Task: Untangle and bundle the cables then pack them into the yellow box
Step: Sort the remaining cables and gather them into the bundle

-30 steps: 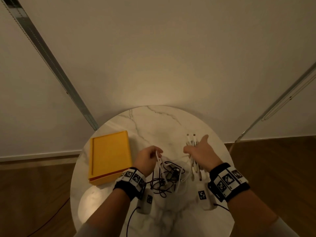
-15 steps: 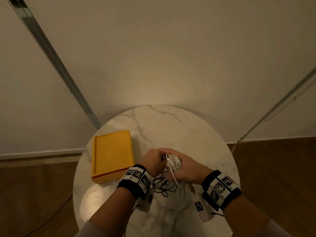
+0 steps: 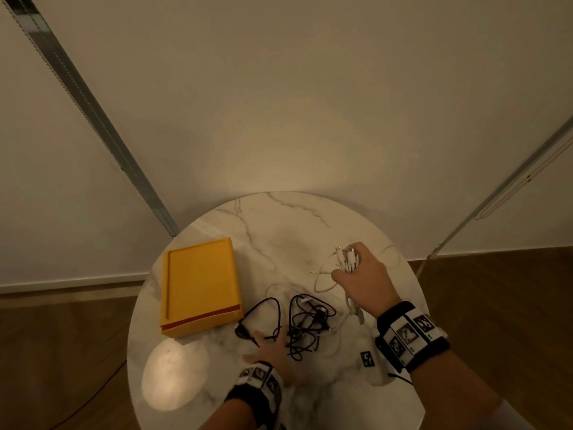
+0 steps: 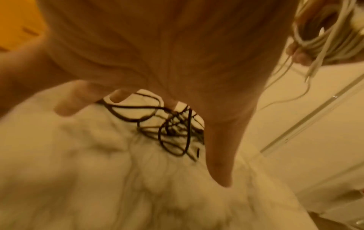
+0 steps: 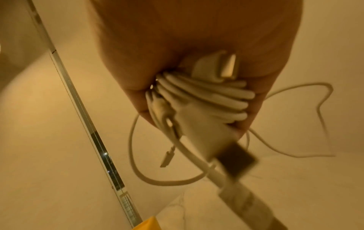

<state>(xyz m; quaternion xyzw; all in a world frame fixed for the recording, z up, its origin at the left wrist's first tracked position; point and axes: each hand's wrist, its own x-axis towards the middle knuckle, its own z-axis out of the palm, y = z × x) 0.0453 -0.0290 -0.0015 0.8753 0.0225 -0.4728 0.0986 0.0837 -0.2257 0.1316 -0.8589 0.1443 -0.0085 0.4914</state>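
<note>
1. You have the white cables (image 3: 347, 259) coiled in a bundle, pinched between your right fingers (image 5: 135, 99), loose ends hanging below them.
2. The black cables (image 3: 305, 324) lie tangled on the marble, just past your left fingertips (image 4: 116, 97).
3. The yellow box (image 3: 200, 283) lies flat and closed, left of both.

The room is dim and warm-toned, with a soft pool of light on the far wall (image 3: 279, 144) and a bright glare patch on the near left of the marble bench (image 3: 175, 375). The head view bends the straight wall rails (image 3: 93, 119) outward toward its edges. Both wrist views are washed orange-yellow; the left hand (image 4: 157, 46) is blurred by motion, and a white plug (image 5: 232, 155) in the right wrist view smears out of focus.
</note>
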